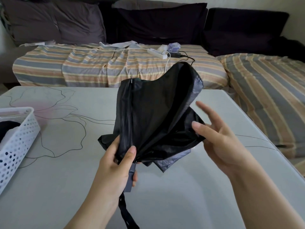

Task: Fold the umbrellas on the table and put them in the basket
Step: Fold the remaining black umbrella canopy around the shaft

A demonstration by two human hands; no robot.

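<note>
A black wrist strap (125, 212) hangs from the bottom of the umbrella's grey handle (130, 177), nearest the viewer. The left hand (115, 167) grips that handle, its fingers (135, 176) curled round it and the thumb lying up against the gathered black cloth. The umbrella (153, 116) is held up above the desk (57, 187), collapsed but not wrapped: its black canopy hangs in loose folds that fan upward and to the right, with a grey outer side showing at the edges. The right hand (219, 142) is beside the canopy on the right, fingers spread and relaxed, the thumb tip touching or just at the fabric; it grasps nothing. On the left edge of the desk stands a white perforated basket (16, 146), well apart from the umbrella, with something dark and something white inside. Beyond the desk is a sofa under a striped cover (82, 66), where a white power strip (156, 53) and cables lie, with dark cushions (54, 19) behind.
</note>
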